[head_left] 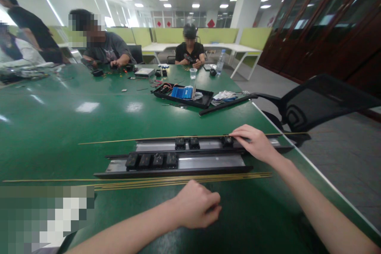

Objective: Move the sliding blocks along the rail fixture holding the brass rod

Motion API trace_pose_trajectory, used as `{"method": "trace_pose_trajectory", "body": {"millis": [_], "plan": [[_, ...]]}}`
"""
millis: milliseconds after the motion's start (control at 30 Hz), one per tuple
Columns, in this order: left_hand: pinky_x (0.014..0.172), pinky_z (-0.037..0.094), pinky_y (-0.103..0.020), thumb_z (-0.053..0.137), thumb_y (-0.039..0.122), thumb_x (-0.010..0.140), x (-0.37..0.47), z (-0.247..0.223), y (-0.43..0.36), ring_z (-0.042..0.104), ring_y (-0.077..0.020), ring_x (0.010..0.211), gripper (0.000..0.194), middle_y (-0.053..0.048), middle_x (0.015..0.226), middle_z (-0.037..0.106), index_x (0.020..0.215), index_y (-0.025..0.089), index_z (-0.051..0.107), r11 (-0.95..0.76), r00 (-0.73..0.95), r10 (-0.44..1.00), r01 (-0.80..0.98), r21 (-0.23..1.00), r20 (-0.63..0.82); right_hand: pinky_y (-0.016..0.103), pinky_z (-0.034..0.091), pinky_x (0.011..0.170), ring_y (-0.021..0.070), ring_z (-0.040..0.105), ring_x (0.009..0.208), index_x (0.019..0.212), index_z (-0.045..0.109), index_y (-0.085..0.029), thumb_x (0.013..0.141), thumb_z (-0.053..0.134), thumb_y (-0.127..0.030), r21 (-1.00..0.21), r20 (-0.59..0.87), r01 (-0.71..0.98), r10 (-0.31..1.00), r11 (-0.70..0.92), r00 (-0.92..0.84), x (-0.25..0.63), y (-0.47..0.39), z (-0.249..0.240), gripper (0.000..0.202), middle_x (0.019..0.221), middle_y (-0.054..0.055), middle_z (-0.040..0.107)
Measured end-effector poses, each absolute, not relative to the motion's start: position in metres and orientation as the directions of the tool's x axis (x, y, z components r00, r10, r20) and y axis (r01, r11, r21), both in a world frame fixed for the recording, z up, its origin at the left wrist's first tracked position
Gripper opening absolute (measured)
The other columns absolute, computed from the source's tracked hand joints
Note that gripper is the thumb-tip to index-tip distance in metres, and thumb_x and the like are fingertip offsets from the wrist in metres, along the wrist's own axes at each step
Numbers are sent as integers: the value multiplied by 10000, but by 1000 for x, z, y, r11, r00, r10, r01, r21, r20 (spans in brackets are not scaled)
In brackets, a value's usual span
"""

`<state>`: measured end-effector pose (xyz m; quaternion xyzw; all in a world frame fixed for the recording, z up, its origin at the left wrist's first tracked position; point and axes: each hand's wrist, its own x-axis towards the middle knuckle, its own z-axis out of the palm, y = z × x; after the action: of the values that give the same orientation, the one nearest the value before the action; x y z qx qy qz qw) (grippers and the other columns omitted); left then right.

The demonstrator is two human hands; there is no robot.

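Observation:
Two dark-edged metal channels lie across the green table, the far one [208,143] and the near one [199,162]. Several black blocks [157,160] sit side by side in the near channel's left half. In the far channel are a pair of black blocks [194,143] and a single block [228,141] further right. My right hand [253,141] is at that single block, fingers pinched on a thin brass rod [127,140] along the far edge. My left hand [199,205] is loosely curled over the table, its fingertips hidden, near several brass rods [143,183].
Beyond the channels are a black tray [205,101] holding blue parts, white gloves [224,97], a black strip [226,106], a cup [193,73] and a bottle [220,62]. People sit across the table [104,115]. A mesh chair [321,99] stands at right.

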<state>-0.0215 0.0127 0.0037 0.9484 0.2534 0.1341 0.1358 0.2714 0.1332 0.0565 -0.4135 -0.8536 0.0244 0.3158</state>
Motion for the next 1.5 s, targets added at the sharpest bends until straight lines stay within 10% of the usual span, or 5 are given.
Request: {"method": "trace_pose_trajectory", "body": {"millis": [1500], "plan": [[478,200,-290,585,288,913,-20,5,13,583,-134,514,184,24,626,659,758,213,518,-833,836,520,450,321,176,396,592,825,219,715,906,958,788,-260,948,595,-353,-439,478,660,781,609,-402,278,134,61,214,964,52,786]]}}
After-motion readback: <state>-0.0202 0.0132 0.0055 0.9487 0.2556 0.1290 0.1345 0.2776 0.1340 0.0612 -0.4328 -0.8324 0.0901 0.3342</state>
